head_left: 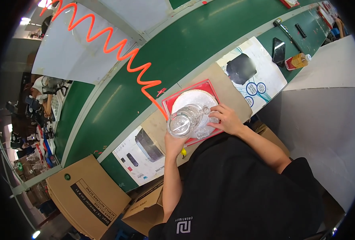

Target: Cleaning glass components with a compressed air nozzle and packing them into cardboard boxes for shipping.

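My left hand (175,145) is closed around the lower side of a clear, ringed, jar-like plastic piece (181,123), held tilted over a white round disc (195,97). The disc lies on a red tray (170,103) with a clear rim. My right hand (228,120) reaches in from the right, its bent fingers on small clear plastic parts (205,120) beside the larger piece. Thumb and forefinger curve about these parts, whose outlines blend together. The bottom of the ringed piece is partly hidden by my left hand.
A coiled orange air hose (109,42) runs down to the tray from the upper left. On the green bench (185,44) lie printed cardboard sheets (271,78), a phone (279,50), a hammer-like tool (289,34) and a drink bottle (298,61). Cardboard boxes (85,196) stand lower left.
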Available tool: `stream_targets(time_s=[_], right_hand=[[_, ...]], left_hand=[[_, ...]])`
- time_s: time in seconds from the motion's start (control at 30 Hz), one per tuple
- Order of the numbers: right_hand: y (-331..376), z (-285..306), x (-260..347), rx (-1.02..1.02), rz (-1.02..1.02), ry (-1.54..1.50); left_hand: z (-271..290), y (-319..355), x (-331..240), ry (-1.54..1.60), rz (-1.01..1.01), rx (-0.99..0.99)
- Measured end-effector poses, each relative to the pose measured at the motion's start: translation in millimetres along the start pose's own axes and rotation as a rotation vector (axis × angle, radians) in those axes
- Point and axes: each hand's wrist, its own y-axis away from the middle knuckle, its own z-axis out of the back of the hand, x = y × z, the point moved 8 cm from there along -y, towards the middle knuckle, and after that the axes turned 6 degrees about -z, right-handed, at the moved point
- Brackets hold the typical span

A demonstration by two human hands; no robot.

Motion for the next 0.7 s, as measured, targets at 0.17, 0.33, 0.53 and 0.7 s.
stream_targets(time_s=[0.17, 0.33, 0.53, 0.7], right_hand=[[-18, 10, -5, -0.01, 0.002, 0.067], [-38, 42, 24, 0.049, 0.077, 0.207], [-6, 38, 84, 0.594, -0.083, -0.411], [-4, -18, 137, 0.706, -0.091, -0.612]], left_hand=[[-3, -7, -5, -0.085, 0.064, 0.015], [16, 1, 6, -0.187, 0.113, 0.038], [86, 46, -35, 0.138, 0.142, -0.264], [67, 47, -135, 0.089, -0.371, -0.104]])
